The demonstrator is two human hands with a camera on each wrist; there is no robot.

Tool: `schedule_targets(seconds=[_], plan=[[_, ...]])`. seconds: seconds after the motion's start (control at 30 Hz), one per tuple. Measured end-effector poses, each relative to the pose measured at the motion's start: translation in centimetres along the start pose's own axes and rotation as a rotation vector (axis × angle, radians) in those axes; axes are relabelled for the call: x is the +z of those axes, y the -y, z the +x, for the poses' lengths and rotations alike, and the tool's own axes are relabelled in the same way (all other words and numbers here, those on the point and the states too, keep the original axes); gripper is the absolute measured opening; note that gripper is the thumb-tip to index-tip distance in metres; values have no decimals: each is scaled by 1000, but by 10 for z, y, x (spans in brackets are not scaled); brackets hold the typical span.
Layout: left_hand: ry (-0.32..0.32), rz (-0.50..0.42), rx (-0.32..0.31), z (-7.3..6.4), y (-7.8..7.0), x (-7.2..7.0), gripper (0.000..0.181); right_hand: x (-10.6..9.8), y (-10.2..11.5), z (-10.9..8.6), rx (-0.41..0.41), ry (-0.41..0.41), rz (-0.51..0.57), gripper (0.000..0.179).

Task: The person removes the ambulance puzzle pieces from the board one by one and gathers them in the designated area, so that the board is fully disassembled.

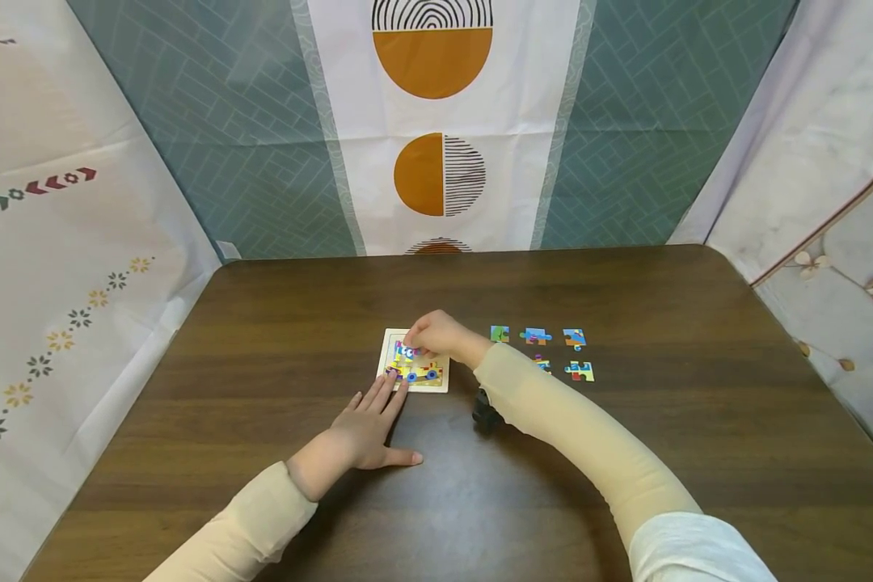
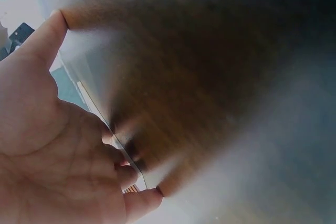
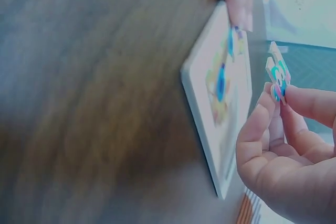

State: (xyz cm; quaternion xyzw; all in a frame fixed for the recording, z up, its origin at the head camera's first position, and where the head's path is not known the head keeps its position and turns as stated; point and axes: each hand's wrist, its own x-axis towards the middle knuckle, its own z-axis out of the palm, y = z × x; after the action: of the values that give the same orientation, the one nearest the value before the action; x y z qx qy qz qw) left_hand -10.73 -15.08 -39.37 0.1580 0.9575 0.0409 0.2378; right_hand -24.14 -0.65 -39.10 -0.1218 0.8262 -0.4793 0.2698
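Jigsaw piece [image 3: 280, 72] was up off puzzle tray [image 3: 198, 95], pinched in R hand [image 1: 440, 334]; L hand [image 1: 367, 432] lay fingers spread, tips at tray's near-L corner. Prob. needed tabs aligned, level press, tray braced.

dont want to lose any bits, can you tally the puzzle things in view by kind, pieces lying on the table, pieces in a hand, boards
Puzzle pieces lying on the table: 5
Piece held in the right hand: 1
Puzzle board: 1
Total: 7
The right sleeve partly covers one and may hide more.
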Motion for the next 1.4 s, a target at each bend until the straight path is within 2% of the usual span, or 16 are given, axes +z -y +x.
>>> schedule_targets(seconds=[0.37, 0.57, 0.8, 1.1, 1.4], plan=[[15, 13, 2, 0, 1, 0, 106, -29, 3, -19, -16, 24, -21, 19], [2, 4, -3, -1, 0, -1, 106, -45, -1, -34, -18, 25, -50, 19], [-2, -4, -1, -1, -1, -1, 106, -63, -8, -53, -3, 63, -91, 19], [-7, -16, 12, -2, 0, -1, 104, -85, -31, -64, 13, 85, -77, 18], [-13, -8, 9, -3, 0, 0, 104, -96, -52, -75, 17, 89, -171, 15]])
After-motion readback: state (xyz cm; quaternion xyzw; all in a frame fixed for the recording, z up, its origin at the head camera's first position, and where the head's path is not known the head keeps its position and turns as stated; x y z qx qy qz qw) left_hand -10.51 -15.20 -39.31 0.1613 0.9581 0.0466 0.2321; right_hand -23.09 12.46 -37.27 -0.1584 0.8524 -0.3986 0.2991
